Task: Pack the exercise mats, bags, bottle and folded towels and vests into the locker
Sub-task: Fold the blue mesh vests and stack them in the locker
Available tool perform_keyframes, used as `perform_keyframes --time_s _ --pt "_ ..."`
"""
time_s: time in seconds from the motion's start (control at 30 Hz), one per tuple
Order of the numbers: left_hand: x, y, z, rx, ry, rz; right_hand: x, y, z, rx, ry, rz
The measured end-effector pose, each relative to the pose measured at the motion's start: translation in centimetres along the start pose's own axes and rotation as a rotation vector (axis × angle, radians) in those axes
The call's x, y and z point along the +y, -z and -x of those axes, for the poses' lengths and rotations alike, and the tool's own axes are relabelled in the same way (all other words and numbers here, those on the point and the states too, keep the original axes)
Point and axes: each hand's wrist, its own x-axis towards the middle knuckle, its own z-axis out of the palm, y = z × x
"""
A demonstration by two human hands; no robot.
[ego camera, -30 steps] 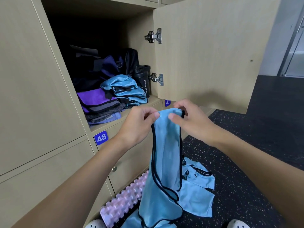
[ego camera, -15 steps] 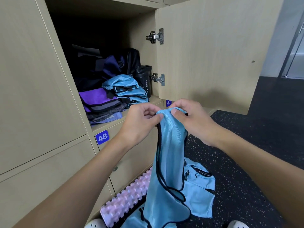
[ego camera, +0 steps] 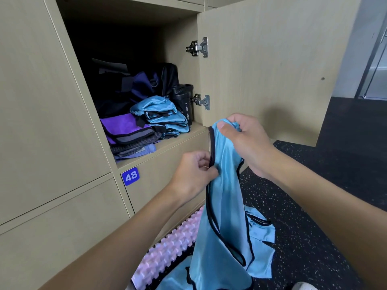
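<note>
Folding blue vest [ego camera: 225, 185] in front of locker [ego camera: 178, 143], below open shelf: your right hand [ego camera: 245, 139] clutches top, left hand [ego camera: 192, 174] pinches black edge. Next, likely: flatten fold, lay on folded vests [ego camera: 163, 114] inside locker.

Your right hand [ego camera: 245, 141] grips the top of the vest [ego camera: 224, 206], your left hand [ego camera: 194, 174] pinching its edge lower down.

Your light-blue black-trimmed vest [ego camera: 225, 185] looks like slick, sheeny synthetic cloth. The pale locker door [ego camera: 272, 80] is matt wood-grain laminate, the small hinge [ego camera: 200, 47] bright metal, the purple folded towel [ego camera: 123, 127] fuzzy, and the dark speckled floor [ego camera: 324, 237] rough and matt.
</note>
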Motion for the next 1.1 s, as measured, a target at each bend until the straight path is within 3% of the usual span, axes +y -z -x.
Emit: perform_keyframes --time_s 0.13,0.27,0.4,0.5,0.63,0.7,0.77,0.9,1.1 --pt "-1.3 0.5 0.0 -0.03 0.01 -0.175 -0.2 1.4 -0.7 0.182 -0.014 -0.039" --pt "-2.4 1.2 0.3 -0.046 0.01 -0.5 -0.1 3.1 -1.2 0.372 -0.036 -0.086" --pt "-2.7 2.3 0.0 -0.016 -0.007 -0.599 1.3 4.7 -1.2 0.493 -0.061 -0.025" --pt "-2.5 3.2 -0.4 0.037 -0.024 -0.568 1.6 5.2 -1.0 0.362 -0.056 0.135" --pt "-1.1 3.2 -0.8 0.071 -0.064 -0.452 1.2 3.2 1.3 -0.327 -0.045 0.274" --pt "-0.2 3.0 -1.0 0.086 -0.1 -0.415 1.3 1.7 2.5 -0.536 -0.036 0.354" --pt "0.5 3.0 -1.0 0.09 -0.139 -0.39 1.4 0.6 3.1 -0.55 -0.007 0.354" --pt "1.2 3.4 -0.6 0.095 -0.172 -0.402 1.6 -0.2 3.0 -0.413 0.045 0.397" --pt "0.3 4.4 -0.6 0.11 -0.088 -0.637 1.8 0.9 2.1 -0.153 0.018 0.347"
